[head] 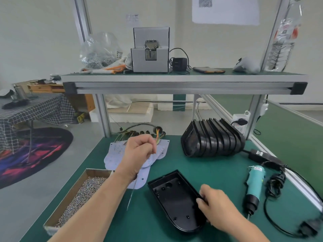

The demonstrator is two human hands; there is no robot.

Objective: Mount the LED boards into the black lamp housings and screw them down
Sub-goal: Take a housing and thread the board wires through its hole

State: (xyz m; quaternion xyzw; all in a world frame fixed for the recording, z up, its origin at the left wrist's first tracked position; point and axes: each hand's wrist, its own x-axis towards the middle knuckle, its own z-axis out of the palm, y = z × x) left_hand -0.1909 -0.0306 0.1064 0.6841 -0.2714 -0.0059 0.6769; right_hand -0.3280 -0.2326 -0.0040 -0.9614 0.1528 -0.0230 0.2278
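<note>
An open black lamp housing (pixel 174 199) lies on the green mat in front of me, hollow side up. My right hand (pixel 215 205) grips its right rim. Over a pile of white LED boards (pixel 113 154), my left hand (pixel 139 154) is curled and pinches the thin coloured wires (pixel 157 135) of a board. A stack of black housings (pixel 213 138) stands on edge at the back right. To the right of the housing lies a teal electric screwdriver (pixel 254 186) with its black cable.
A cardboard tray of small screws (pixel 82 194) sits at the front left. The shelf above (pixel 183 79) carries a grey screw feeder (pixel 150 49), a bag of screws, a phone and a charger. A power strip (pixel 240 123) hangs on the right post.
</note>
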